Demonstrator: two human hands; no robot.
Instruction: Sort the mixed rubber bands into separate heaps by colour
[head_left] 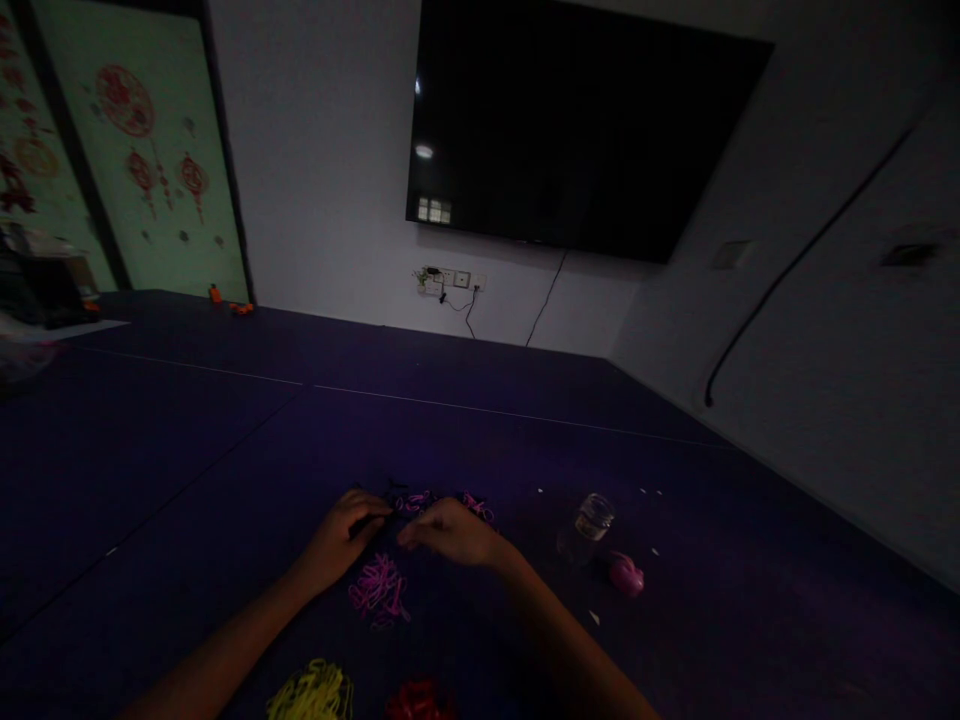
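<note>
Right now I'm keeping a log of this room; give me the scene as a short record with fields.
Left hand: up and left of pink pile, grip unclear
Right hand: up and right of pink pile, grip unclear
Bottom of view: yellow pile, red pile
To the right: bottle, pink object
Wall: TV, screen dark
Light: dim

left grip (345, 533) bare | right grip (450, 530) bare | forearms (251, 628) slim, uncovered
</note>
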